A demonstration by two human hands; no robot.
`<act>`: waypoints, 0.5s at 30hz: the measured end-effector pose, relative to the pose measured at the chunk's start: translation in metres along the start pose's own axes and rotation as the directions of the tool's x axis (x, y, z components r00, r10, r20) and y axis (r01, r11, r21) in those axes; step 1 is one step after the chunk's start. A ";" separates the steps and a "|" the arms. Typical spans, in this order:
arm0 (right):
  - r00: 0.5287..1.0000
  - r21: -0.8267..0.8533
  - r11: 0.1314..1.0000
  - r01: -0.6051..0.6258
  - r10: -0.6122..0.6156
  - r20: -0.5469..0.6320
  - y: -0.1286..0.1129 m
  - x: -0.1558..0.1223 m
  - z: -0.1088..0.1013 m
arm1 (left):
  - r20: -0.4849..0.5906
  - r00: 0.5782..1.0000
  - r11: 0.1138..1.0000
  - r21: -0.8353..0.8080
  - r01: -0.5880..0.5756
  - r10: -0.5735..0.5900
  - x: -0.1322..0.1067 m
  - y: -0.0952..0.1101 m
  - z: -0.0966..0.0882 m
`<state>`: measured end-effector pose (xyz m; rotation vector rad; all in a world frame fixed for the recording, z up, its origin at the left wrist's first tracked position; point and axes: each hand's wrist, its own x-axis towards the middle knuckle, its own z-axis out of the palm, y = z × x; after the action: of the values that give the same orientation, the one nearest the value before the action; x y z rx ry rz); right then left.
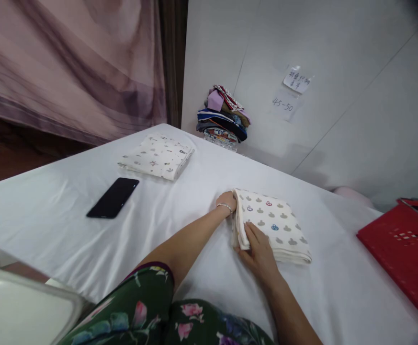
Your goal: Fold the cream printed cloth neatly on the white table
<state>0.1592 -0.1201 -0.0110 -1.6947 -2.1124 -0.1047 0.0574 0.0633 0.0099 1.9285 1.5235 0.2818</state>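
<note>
A folded cream cloth with small grey, blue and red prints [276, 223] lies on the white sheet in front of me. My left hand [226, 200], with a thin bracelet on the wrist, grips the cloth's far left corner, its fingers curled under the edge. My right hand [261, 251] rests on the near left corner, fingers closed over the folded edge. Both forearms reach in from the lower middle; a dark floral sleeve shows at the bottom.
A second folded patterned cloth [157, 156] lies further back left, with a black phone [113, 197] beside it. A pile of coloured fabrics [223, 120] stands against the white wall. A red plastic basket [406, 249] sits at the right edge of the white table [50, 211].
</note>
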 end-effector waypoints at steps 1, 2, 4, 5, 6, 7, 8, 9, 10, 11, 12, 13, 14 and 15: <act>1.000 -0.009 1.000 0.015 -0.015 0.013 0.000 -0.001 0.000 | -0.004 1.000 1.000 -0.007 0.003 -0.003 0.002 0.000 -0.001; 0.999 -0.017 0.999 0.030 -0.029 0.027 0.001 -0.001 0.001 | -0.008 1.000 1.000 -0.012 0.004 -0.004 0.004 -0.001 -0.002; 0.998 -0.032 0.998 0.048 -0.047 0.047 0.001 -0.002 0.002 | -0.009 1.000 1.000 -0.019 -0.001 0.001 0.006 -0.002 -0.002; 0.997 -0.039 0.998 0.055 -0.053 0.051 0.001 -0.002 0.002 | -0.007 1.000 1.000 -0.021 -0.006 0.006 0.007 -0.003 -0.003; 0.997 -0.046 0.997 0.060 -0.057 0.051 0.001 -0.002 0.003 | -0.006 1.000 1.000 -0.020 -0.011 0.011 0.008 -0.004 -0.003; 0.997 -0.053 0.997 0.063 -0.060 0.050 0.000 -0.001 0.004 | -0.006 1.000 1.000 -0.019 -0.015 0.014 0.009 -0.004 -0.003; 0.997 -0.060 0.996 0.064 -0.061 0.048 0.000 -0.001 0.004 | -0.008 1.000 1.000 -0.017 -0.017 0.017 0.010 -0.005 -0.003; 0.997 -0.068 0.996 0.064 -0.061 0.047 -0.001 -0.001 0.005 | -0.014 1.000 1.000 -0.015 -0.019 0.019 0.011 -0.005 -0.004; 0.997 -0.076 0.995 0.063 -0.059 0.049 -0.001 -0.002 0.005 | -0.021 1.000 1.000 -0.011 -0.020 0.020 0.012 -0.005 -0.004; 0.997 -0.085 0.995 0.060 -0.055 0.052 -0.002 -0.002 0.006 | -0.030 0.999 1.000 -0.007 -0.021 0.021 0.013 -0.004 -0.004; 0.997 -0.094 0.994 0.059 -0.054 0.056 -0.002 -0.002 0.006 | -0.040 0.999 1.000 -0.003 -0.024 0.024 0.014 -0.004 -0.004; 0.997 -0.101 0.993 0.062 -0.056 0.061 -0.002 -0.002 0.006 | -0.048 0.998 1.000 0.002 -0.028 0.028 0.015 -0.003 -0.004; 0.996 -0.107 0.992 0.065 -0.059 0.064 -0.002 -0.002 0.006 | -0.055 0.998 0.999 0.007 -0.031 0.032 0.016 -0.002 -0.004; 0.996 -0.111 0.991 0.069 -0.062 0.064 -0.002 -0.002 0.006 | -0.059 0.998 0.999 0.012 -0.035 0.036 0.017 -0.002 -0.004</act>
<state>0.1560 -0.1208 -0.0170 -1.7120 -2.2459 -0.1983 0.0591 0.0808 0.0082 1.9736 1.5331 0.3494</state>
